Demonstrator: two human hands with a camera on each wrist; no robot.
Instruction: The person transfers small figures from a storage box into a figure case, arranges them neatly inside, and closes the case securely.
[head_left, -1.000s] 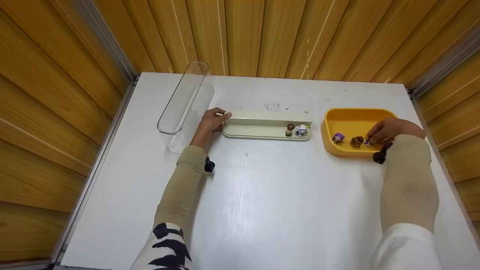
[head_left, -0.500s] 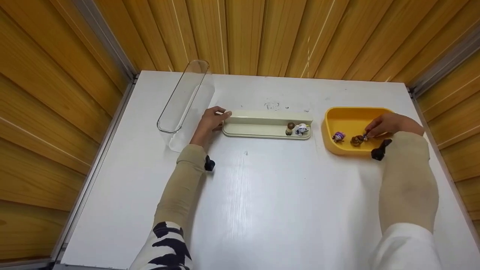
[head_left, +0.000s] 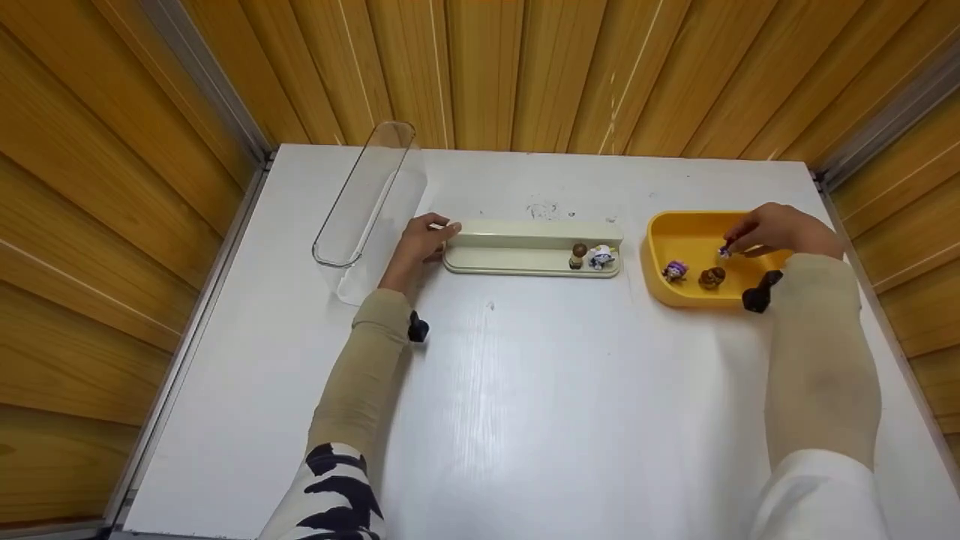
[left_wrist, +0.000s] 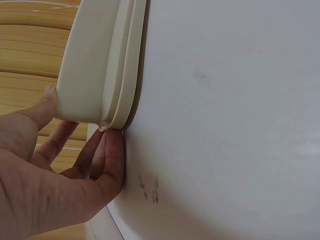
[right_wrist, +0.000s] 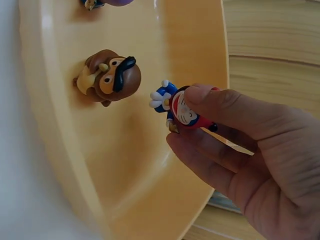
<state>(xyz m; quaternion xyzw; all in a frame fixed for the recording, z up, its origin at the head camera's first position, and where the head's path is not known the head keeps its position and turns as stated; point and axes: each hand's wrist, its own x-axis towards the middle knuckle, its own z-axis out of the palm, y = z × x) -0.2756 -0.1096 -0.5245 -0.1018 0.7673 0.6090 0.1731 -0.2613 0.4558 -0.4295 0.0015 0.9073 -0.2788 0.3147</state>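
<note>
Item, right hand [right_wrist: 270, 150]: thumb and fingertips were pinched around a red-and-blue toy [right_wrist: 186, 112], the gap no wider than the toy itself. The toy was inside the yellow tub [head_left: 679, 231], tilted. Change noted: half a second earlier I had it close against the brown toy [right_wrist: 111, 77]; now it hung apart, further back, which I judged left it free of its neighbour. Also in the tub: a purple-topped toy [head_left: 674, 271], unmoved. Item, left hand [left_wrist: 55, 185]: it gripped one end of the pale tray [head_left: 517, 262], place unchanged; I took this as steadying. Views compared: the right wrist gave me the held toy's whiskers and red headgear, where the head view showed only a bluish speck; the left wrist gave me fingertips at the tray's corner, hidden from above. Only the head view showed me the tray's load, a small brown-headed toy [head_left: 577, 256] beside a white toy [head_left: 601, 257], plus the clear box [head_left: 339, 265], left of the tray on the white table [head_left: 555, 390].
</note>
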